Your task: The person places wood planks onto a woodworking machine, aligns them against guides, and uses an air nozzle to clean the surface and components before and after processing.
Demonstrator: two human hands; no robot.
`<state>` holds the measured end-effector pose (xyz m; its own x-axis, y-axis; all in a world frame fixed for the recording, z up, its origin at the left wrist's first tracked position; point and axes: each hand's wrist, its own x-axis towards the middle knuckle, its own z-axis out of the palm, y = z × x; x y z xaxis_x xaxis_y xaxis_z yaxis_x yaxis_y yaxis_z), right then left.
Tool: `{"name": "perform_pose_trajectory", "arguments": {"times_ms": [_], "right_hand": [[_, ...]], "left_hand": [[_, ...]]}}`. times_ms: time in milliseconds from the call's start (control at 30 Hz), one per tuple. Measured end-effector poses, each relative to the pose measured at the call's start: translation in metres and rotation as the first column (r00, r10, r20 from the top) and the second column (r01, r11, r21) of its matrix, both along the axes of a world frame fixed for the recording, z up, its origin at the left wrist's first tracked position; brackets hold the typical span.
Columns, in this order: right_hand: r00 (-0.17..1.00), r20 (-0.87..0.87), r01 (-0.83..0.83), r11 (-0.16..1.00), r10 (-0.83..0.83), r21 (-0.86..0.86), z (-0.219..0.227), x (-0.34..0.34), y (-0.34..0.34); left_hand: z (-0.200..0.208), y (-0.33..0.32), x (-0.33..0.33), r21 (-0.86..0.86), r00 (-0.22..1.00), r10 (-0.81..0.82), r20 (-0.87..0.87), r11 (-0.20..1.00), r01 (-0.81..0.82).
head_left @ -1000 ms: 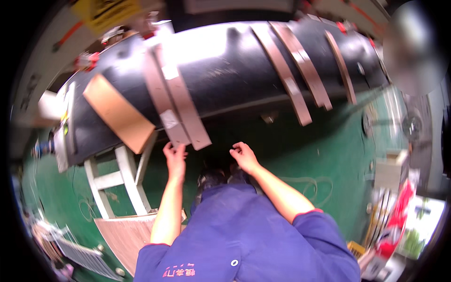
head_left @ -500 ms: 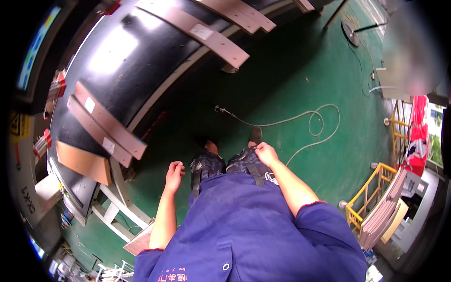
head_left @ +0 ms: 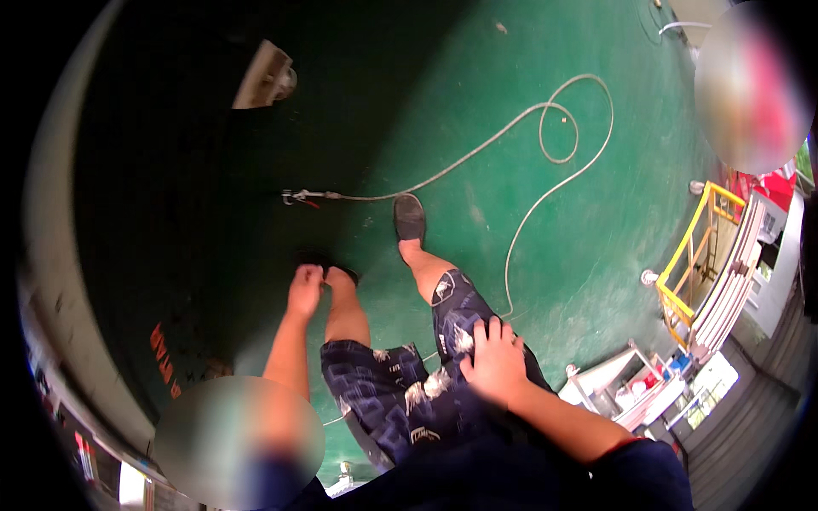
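Observation:
My left hand (head_left: 305,292) hangs beside my left shin, in front of the dark floor. Its fingers are loosely bent and nothing shows in them. Across my right thigh lies my right hand (head_left: 496,364), fingers spread on the patterned dark shorts (head_left: 383,387). On the green floor, farther out than my left hand, rests a metal air nozzle or hose fitting (head_left: 298,198) with a small red part, apart from both hands. A pale hose (head_left: 477,152) runs from it past the tip of my right shoe (head_left: 409,219) and loops to the right.
A pale block-like foot with a round part (head_left: 266,77) stands in the dark area at upper left. To the right is a yellow wheeled frame (head_left: 682,289) with stacked panels (head_left: 724,285). A white cart (head_left: 626,383) holding small items stands nearer. Round blurred patches hide some places.
The view has dropped and turned away from the black table with its boards toward the floor. My right hand has spread on my thigh; my left hand hangs lower by the shin.

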<state>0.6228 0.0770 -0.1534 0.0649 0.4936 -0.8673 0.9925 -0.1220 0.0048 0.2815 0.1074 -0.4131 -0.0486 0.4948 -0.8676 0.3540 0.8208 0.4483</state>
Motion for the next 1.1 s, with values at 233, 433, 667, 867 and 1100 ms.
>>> {"name": "perform_pose_trajectory", "arguments": {"times_ms": [233, 433, 667, 867, 1100], "right_hand": [[0.985, -0.020, 0.173, 0.981, -0.172, 0.092, -0.035, 0.034, -0.007], [0.959, -0.021, 0.282, 0.944, -0.283, 0.172, -0.043, 0.043, -0.009], [0.932, -0.033, 0.359, 0.906, -0.361, 0.222, -0.041, 0.048, -0.019], [0.817, -0.378, 0.556, 0.768, -0.436, 0.317, -0.036, 0.053, 0.012], [0.587, -0.794, 0.403, 0.908, -0.159, 0.116, 0.101, -0.023, 0.172]], "left_hand": [[-0.242, 0.075, 0.028, -0.085, 0.951, -0.136, -0.277, 0.990, 0.117], [-0.331, 0.080, 0.044, -0.208, 0.910, 0.214, -0.356, 0.931, -0.301], [-0.277, 0.092, 0.085, 0.067, 0.814, 0.571, -0.110, 0.821, -0.567], [-0.031, 0.100, 0.152, 0.293, 0.797, 0.523, 0.301, 0.745, -0.599], [0.302, 0.038, 0.201, 0.377, 0.886, 0.373, 0.277, 0.806, -0.457]]}}
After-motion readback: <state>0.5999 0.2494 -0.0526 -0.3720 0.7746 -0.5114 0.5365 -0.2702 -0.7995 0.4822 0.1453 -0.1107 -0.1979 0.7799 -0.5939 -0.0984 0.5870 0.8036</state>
